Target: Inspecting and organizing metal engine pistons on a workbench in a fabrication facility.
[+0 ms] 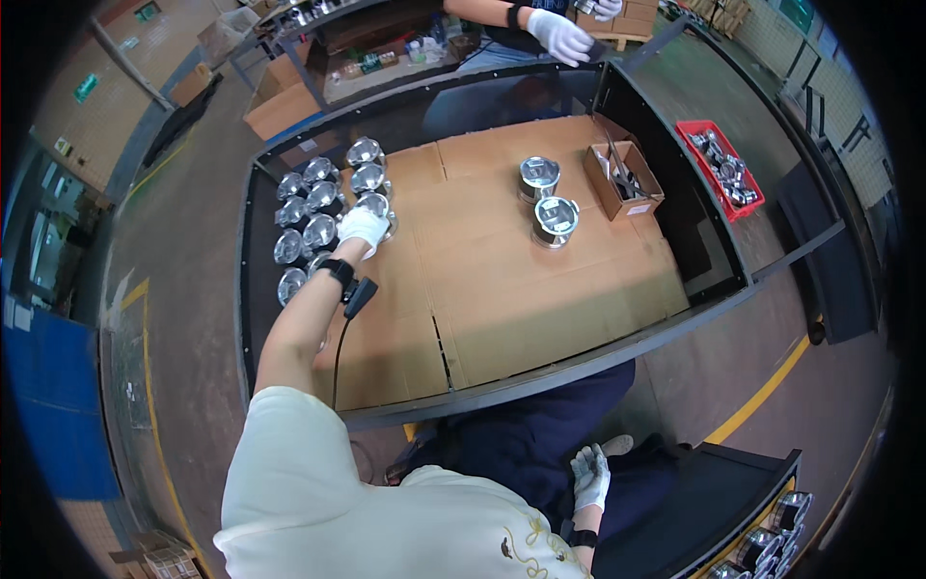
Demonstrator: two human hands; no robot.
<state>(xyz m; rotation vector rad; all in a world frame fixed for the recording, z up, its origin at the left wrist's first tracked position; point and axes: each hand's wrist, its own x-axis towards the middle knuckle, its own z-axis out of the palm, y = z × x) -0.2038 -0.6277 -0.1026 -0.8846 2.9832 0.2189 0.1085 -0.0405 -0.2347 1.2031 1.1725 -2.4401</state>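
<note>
My left hand (364, 228), in a white glove, reaches to the left side of the table, its fingers curled round a shiny metal piston (374, 202). Part of that piston is hidden under the glove. More pistons (320, 231) stand close beside it in rows. My right hand (589, 475), also gloved, hangs low by my leg below the table's near edge. Its fingers are loosely stretched and nothing shows in them. Two further pistons (555, 221) stand right of the middle, one behind the other.
Brown cardboard (502, 289) lines the framed table (569, 365). A small cardboard box (637, 206) with tools stands at right. Beyond the frame is a red crate (687, 130) of metal parts. A co-worker's gloved hand (559, 37) is over the far edge. More pistons (757, 548) stand lower right.
</note>
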